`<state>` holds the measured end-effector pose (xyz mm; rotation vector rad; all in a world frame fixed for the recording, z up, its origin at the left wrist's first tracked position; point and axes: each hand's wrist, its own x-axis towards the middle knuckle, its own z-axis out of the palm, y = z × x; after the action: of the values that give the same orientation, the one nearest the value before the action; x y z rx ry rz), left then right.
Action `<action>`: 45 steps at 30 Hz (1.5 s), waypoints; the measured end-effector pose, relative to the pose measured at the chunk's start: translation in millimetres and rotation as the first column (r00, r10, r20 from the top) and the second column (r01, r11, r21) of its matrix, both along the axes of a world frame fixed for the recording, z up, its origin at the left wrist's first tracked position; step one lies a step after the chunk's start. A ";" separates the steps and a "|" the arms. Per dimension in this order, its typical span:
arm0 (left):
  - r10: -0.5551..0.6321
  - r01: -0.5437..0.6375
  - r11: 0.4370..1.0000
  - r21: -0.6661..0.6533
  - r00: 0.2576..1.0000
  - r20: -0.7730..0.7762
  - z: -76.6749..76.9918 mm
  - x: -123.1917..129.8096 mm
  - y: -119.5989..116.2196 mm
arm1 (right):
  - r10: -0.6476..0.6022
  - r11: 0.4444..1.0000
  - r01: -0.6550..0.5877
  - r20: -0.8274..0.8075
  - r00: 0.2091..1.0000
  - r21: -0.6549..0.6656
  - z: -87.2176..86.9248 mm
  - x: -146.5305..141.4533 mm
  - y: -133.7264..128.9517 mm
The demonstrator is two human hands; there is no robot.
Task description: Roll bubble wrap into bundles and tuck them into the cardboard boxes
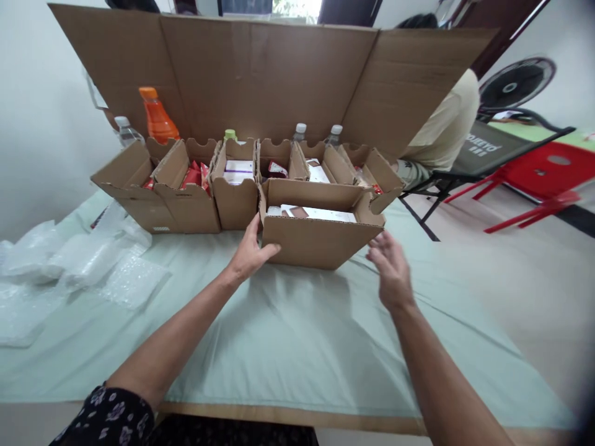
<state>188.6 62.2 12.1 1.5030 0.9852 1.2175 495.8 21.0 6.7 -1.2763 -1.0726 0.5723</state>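
Observation:
A cardboard bin [320, 243] with white boxes [320, 214] inside sits sideways in front of a row of similar bins. My left hand [250, 253] grips its left end, the thumb over the front face and the fingers along the side. By its right end is my right hand [391, 267], slightly blurred, fingers a little apart; whether the fingertips touch the cardboard I cannot tell. Behind it, the upright bins [190, 207] hold red packets [195, 174], white boxes [238, 171] and other packs.
A tall cardboard panel [269, 74] stands behind the bins, with an orange bottle [158, 118] and several clear bottles before it. Bubble wrap [88, 254] lies at left on the green cloth [279, 347]. At right are a seated person [449, 124], a folding chair [497, 148] and a fan [518, 83].

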 end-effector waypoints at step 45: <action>0.250 -0.245 0.968 0.047 0.959 -0.135 -12.4 -11.8 -179.3 | 0.175 0.982 -0.173 -0.024 0.984 0.075 -13.5 -78.7 -73.6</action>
<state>176.8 -117.1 -0.3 1.5384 1.2855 1.3187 417.0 -52.6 -6.7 -1.1144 -1.1761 0.6766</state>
